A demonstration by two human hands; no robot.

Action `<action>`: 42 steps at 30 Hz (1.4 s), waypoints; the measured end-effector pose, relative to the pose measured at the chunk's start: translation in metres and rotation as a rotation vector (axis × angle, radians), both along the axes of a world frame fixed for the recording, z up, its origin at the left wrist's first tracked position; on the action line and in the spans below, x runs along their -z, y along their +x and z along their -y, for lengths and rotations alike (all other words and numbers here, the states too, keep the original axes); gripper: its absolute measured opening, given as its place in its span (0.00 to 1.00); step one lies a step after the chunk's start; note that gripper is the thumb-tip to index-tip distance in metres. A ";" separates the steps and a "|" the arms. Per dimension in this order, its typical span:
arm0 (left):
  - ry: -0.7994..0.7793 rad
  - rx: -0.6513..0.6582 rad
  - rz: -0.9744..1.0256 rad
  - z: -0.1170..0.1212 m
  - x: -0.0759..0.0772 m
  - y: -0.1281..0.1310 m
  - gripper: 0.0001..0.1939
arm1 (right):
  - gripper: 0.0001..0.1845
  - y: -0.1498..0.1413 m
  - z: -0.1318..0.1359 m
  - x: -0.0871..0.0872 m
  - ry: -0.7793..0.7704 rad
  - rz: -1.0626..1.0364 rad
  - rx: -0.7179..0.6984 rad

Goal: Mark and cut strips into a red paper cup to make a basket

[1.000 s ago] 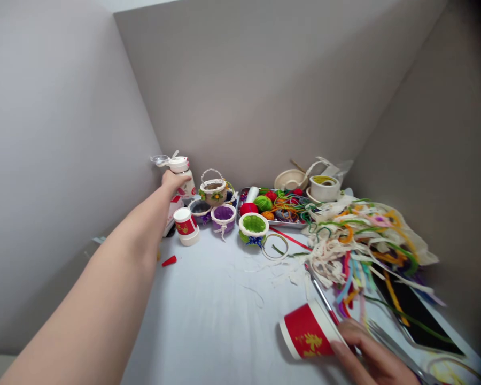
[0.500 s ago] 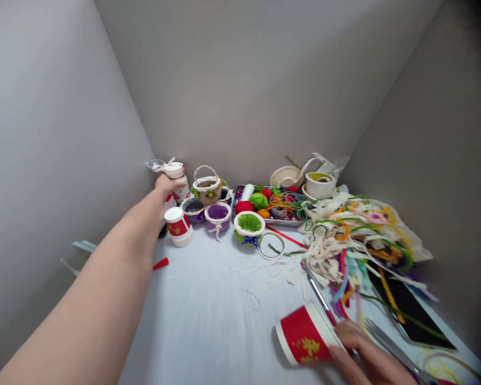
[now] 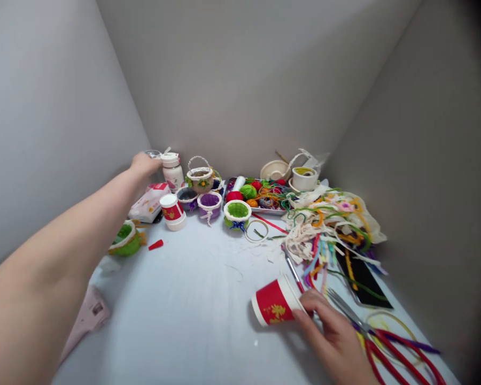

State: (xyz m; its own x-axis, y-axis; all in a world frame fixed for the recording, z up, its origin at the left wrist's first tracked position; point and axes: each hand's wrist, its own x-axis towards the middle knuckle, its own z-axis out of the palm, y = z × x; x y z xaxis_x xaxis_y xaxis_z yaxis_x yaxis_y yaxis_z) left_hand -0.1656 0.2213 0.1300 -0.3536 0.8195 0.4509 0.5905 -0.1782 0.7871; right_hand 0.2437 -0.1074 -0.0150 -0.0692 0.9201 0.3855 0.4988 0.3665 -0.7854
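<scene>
My right hand (image 3: 332,326) pinches the rim of a red and white paper cup (image 3: 275,302) with gold print, tipped on its side low over the table. At the far left, my left hand (image 3: 144,163) is closed at a clear plastic cup (image 3: 154,153); its fingers are partly hidden. A white lidded bottle (image 3: 172,174) stands right beside that hand. Another red and white paper cup (image 3: 173,213) sits upside down in front of the bottle. Scissors (image 3: 369,331) with red handles lie beside my right hand, near a pen-like tool (image 3: 292,269).
Small woven baskets, including a green one (image 3: 238,214) and a purple one (image 3: 209,206), stand at the back. Behind them is a tray (image 3: 270,210) of yarn balls. Yarn scraps (image 3: 324,224) and a black tablet (image 3: 363,280) lie right. A pink glue gun (image 3: 90,315) lies left.
My left hand has moved from the white bottle leftward to the clear cup. The view has shifted, uncovering the green basket and glue gun at left. My right hand still holds the paper cup.
</scene>
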 end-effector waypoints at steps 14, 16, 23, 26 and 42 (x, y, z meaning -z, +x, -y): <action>-0.145 0.887 -0.064 0.293 0.131 0.201 0.56 | 0.09 -0.004 0.000 0.006 0.048 -0.106 -0.009; -0.269 0.900 0.030 0.300 0.150 0.206 0.56 | 0.08 -0.005 0.000 0.008 0.044 -0.135 -0.034; -0.376 0.791 0.543 0.287 0.153 0.206 0.34 | 0.09 -0.005 0.001 0.017 0.048 -0.202 -0.032; -0.476 0.754 0.819 0.284 0.149 0.204 0.26 | 0.15 -0.005 -0.001 0.017 0.063 -0.252 0.027; -0.915 0.907 1.624 0.273 0.141 0.183 0.24 | 0.14 0.080 0.031 -0.024 0.236 -0.228 0.980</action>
State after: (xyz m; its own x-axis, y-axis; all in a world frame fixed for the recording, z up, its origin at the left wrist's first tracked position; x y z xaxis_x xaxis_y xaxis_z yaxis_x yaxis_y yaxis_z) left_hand 0.0176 -0.0515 -0.0113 0.6216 0.7085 -0.3341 -0.5888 0.7039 0.3972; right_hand 0.3239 -0.1381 0.0092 0.7675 0.4322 0.4735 0.5098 0.0363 -0.8595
